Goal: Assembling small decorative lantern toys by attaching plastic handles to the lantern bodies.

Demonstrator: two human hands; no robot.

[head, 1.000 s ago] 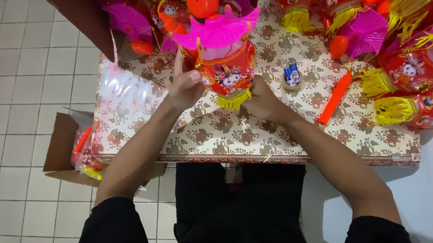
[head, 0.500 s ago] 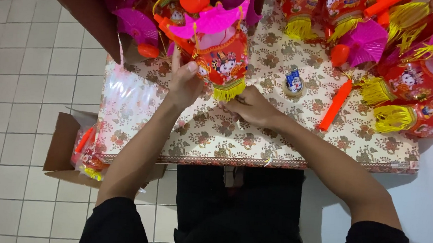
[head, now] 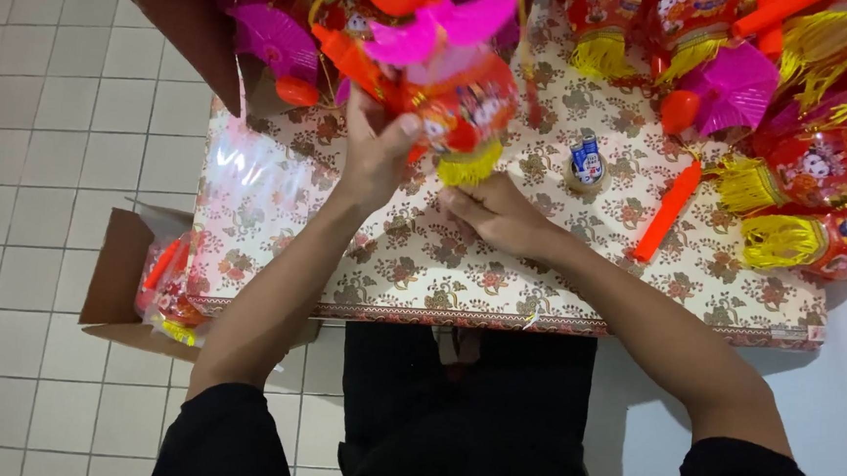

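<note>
lantern lifted over the table's far edge

left hand (head: pixel 377 157) clenched around red toy lantern (head: pixel 456 103) with yellow fringe; right hand (head: pixel 498 213) released, resting flat on patterned table (head: pixel 422 267) beneath it.

Glossy red plastic lantern (head: pixel 456 103) with a pink plastic fan top and a shiny yellow foil fringe. The tabletop (head: pixel 422 258) wears a smooth floral-patterned covering. Crinkly clear plastic bags (head: pixel 251 174) beside it. Matt brown cardboard box (head: pixel 118 268) on glazed floor tiles (head: pixel 37 146).
</note>
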